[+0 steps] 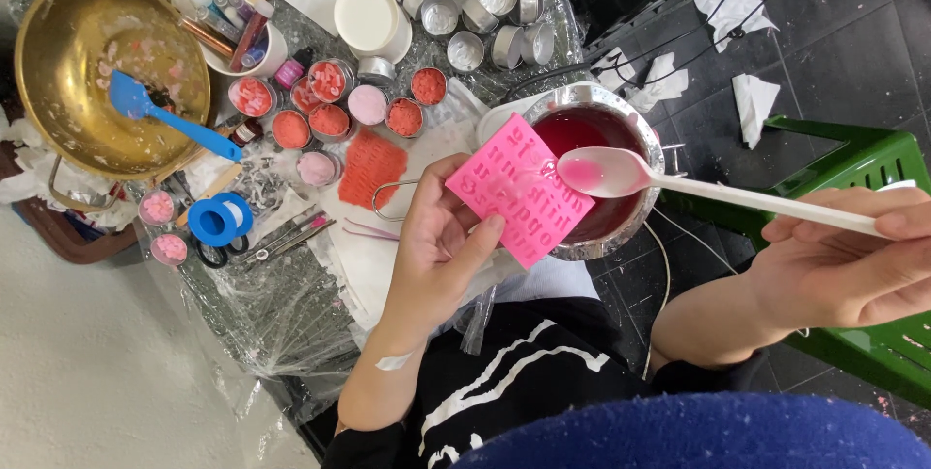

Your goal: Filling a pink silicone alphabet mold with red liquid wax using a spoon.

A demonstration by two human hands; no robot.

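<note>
My left hand (436,241) grips a bright pink silicone mould (519,190) with small letter-shaped cavities, tilted over the near rim of a small metal pot (645,139) filled with dark red liquid. My right hand (853,265) holds the long handle of a white plastic spoon (606,171). The spoon's bowl carries a little pink liquid and hovers right at the mould's upper right edge, above the pot.
A brass pan (58,42) with a blue spatula (160,110) sits at far left. Several small tins of red and pink wax (330,122) and empty metal tins (465,50) cover the foil-lined surface. Blue tape roll (219,219), white lidded jar (369,18), green plastic stool (853,163) at right.
</note>
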